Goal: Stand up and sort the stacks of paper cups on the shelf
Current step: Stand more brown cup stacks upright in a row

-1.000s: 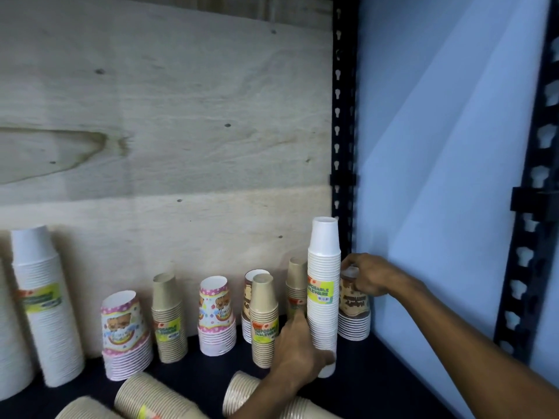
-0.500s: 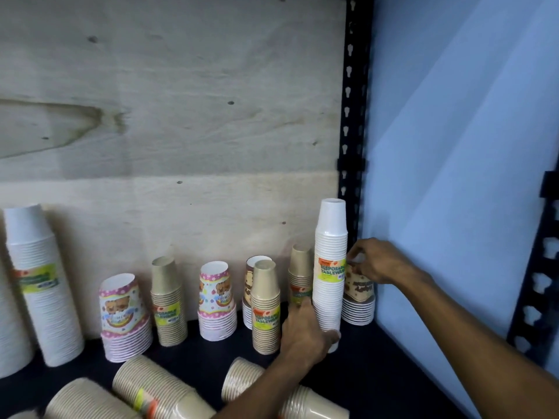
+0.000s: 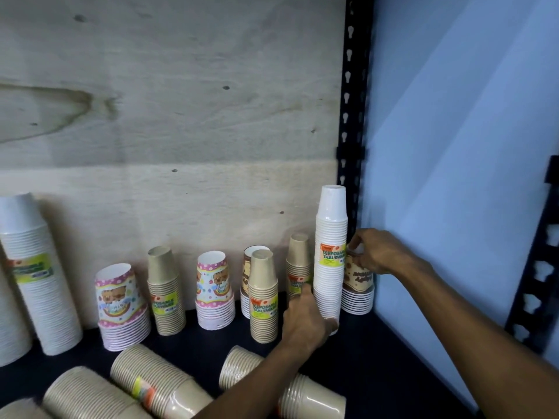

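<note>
Head view: a person's two bare hands work among stacks of paper cups standing upside down on a dark shelf [image 3: 378, 352], backed by a pale plywood panel [image 3: 169, 116]. Right of centre, the left hand [image 3: 305, 323] wraps its fingers round the lower part of a tall white cup stack [image 3: 330, 252], which stands upright and bears a yellow-green label. Just beside it on the right, in the shelf's back corner, the right hand [image 3: 373, 252] pinches the top of a short brown-printed cup stack [image 3: 358, 290]; the two stacks look touching or nearly so.

Left of the white stack stand two kraft cup stacks [image 3: 263, 297] and another brown-printed stack half hidden behind them. Further left stand a pink bear-print stack [image 3: 213, 293], a kraft stack [image 3: 165, 293] and a second, tilted bear-print stack [image 3: 121, 306]. A large white cup stack [image 3: 37, 273] leans at the left edge of the frame.

Along the bottom of the frame, several kraft stacks [image 3: 157, 385] lie on their sides, one under the left forearm. A black perforated upright [image 3: 352, 86] runs down the corner beside a blue wall [image 3: 453, 146].
</note>
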`<state>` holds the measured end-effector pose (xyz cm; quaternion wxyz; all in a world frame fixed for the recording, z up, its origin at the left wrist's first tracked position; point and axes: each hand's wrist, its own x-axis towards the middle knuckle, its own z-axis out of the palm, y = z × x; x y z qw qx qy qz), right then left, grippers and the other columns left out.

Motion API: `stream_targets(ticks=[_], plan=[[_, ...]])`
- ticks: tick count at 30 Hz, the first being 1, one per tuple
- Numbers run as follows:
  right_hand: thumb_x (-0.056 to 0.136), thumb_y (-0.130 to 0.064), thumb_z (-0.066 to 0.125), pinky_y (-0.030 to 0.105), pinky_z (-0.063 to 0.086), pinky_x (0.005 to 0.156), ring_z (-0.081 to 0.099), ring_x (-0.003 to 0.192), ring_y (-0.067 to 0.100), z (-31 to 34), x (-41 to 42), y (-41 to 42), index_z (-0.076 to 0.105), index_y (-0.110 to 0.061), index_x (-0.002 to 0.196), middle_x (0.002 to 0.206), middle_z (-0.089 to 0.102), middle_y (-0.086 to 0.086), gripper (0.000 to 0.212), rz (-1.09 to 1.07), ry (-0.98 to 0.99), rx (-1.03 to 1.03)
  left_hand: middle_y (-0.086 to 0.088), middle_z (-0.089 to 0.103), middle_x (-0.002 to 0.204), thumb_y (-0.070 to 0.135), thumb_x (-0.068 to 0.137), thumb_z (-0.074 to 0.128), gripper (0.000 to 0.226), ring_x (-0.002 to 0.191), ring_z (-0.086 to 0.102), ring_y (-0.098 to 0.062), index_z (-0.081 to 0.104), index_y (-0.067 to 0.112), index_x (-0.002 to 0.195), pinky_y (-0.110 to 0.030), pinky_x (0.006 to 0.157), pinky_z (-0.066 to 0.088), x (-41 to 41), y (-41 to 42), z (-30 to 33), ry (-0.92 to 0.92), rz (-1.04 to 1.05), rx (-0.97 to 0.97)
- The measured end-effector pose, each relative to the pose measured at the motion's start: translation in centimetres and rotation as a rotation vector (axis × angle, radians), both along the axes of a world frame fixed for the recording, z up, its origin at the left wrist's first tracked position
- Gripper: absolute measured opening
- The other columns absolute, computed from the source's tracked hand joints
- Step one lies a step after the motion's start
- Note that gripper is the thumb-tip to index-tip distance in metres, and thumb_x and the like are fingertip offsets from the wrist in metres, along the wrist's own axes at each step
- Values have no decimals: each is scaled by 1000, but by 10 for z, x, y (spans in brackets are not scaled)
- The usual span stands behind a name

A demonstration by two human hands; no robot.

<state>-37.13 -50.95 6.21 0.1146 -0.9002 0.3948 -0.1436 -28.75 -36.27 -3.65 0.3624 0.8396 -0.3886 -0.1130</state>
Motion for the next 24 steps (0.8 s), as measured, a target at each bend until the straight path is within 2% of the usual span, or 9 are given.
stream_targets(ticks=[6, 11, 14, 16, 19, 21, 23, 24], plan=[[88, -13, 65, 25, 43, 72, 61, 109, 24, -3, 0, -1, 59, -20, 121, 128, 60, 8, 34, -11, 9, -2, -8, 57, 136, 35, 71, 84, 80, 124, 55, -30, 42, 13, 136, -38, 102, 47, -1, 1, 2, 12, 14, 20], [88, -11, 61, 30, 45, 90, 54, 122, 29, -1, -11, 11, 51, -12, 133, 137, 55, 12, 46, -57, 43, -52, -9, 59, 133, 34, 70, 85, 73, 121, 57, -29, 48, 9, 128, -37, 99, 49, -4, 18, 12, -22, 17, 40], [85, -11, 60, 32, 46, 82, 54, 119, 32, 2, -18, 20, 47, -8, 133, 135, 54, 16, 50, -88, 65, -67, -8, 61, 131, 34, 71, 85, 70, 119, 59, -27, 51, 10, 127, -34, 97, 48, -8, 33, 19, -42, 26, 32], [86, -12, 58, 30, 40, 74, 56, 115, 33, 5, -25, 30, 47, -6, 128, 130, 54, 18, 43, -114, 85, -69, -6, 62, 128, 35, 72, 84, 67, 116, 60, -24, 53, 11, 126, -32, 94, 49, -10, 45, 23, -62, 17, 13], [90, -18, 56, 28, 37, 72, 57, 113, 33, 4, -36, 47, 48, -5, 124, 127, 54, 18, 38, -151, 128, -81, 0, 65, 119, 37, 73, 83, 60, 109, 61, -19, 56, 15, 122, -28, 89, 49, -13, 68, 26, -56, -5, -25], [89, -22, 57, 26, 39, 67, 62, 105, 29, 1, -43, 62, 55, -8, 118, 118, 62, 13, 33, -142, 195, -70, 5, 66, 105, 40, 73, 81, 48, 100, 63, -14, 59, 23, 111, -25, 86, 48, -11, 86, 28, -37, -9, -48], [85, -26, 58, 23, 43, 57, 66, 80, 24, -3, -49, 77, 61, -11, 95, 92, 68, 9, 19, -99, 288, 0, 9, 66, 91, 44, 71, 80, 34, 94, 65, -13, 59, 29, 93, -27, 87, 51, -5, 106, 31, -34, 14, -49], [85, -30, 60, 22, 46, 54, 64, 67, 22, -5, -50, 85, 59, -12, 83, 80, 66, 7, 18, -54, 313, 87, 10, 67, 89, 46, 70, 79, 31, 93, 66, -13, 60, 28, 87, -29, 88, 52, 1, 115, 32, -42, 27, -42]])
